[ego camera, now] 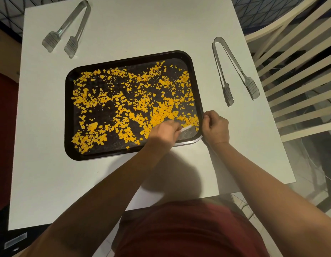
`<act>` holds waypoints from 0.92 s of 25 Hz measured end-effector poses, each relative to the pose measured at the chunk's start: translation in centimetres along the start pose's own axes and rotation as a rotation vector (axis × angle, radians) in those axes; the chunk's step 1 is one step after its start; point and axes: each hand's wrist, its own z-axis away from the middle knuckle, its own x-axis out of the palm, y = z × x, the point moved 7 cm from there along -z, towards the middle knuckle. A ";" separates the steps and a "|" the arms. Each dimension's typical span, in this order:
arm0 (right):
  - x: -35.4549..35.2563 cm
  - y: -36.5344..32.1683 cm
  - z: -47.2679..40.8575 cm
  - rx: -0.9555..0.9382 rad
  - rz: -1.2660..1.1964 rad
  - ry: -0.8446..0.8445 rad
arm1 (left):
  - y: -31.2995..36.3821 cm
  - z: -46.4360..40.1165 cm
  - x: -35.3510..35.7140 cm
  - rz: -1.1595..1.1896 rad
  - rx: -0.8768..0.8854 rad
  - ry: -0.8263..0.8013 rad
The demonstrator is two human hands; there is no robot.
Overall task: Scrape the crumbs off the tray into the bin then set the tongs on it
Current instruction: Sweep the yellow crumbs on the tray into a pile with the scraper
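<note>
A black tray [68, 115] lies in the middle of the white table, strewn with several yellow crumbs [124, 101]. My left hand [163, 131] is over the tray's near right part and holds a small pale scraper [186, 129] against the tray floor. My right hand [214, 127] grips the tray's right rim near its front corner. One pair of metal tongs [67, 28] lies at the table's far left. A second pair of tongs [233, 73] lies to the right of the tray. No bin is in view.
The white table [161, 25] ends close to my body at the front. A pale slatted chair [294, 75] stands beside the table's right edge. A dark red shape [5, 136] sits on the floor at the left.
</note>
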 end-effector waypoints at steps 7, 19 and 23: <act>0.0 0.0 0.0 0.007 0.002 0.011 | 0.6 1.0 -0.3 0.241 0.093 0.040; -0.1 -0.1 -0.1 0.018 0.006 0.008 | 0.4 -0.3 0.1 0.157 -0.130 0.178; 0.0 -0.1 -0.1 0.005 0.003 0.004 | -0.7 0.0 -0.8 0.239 -0.006 0.125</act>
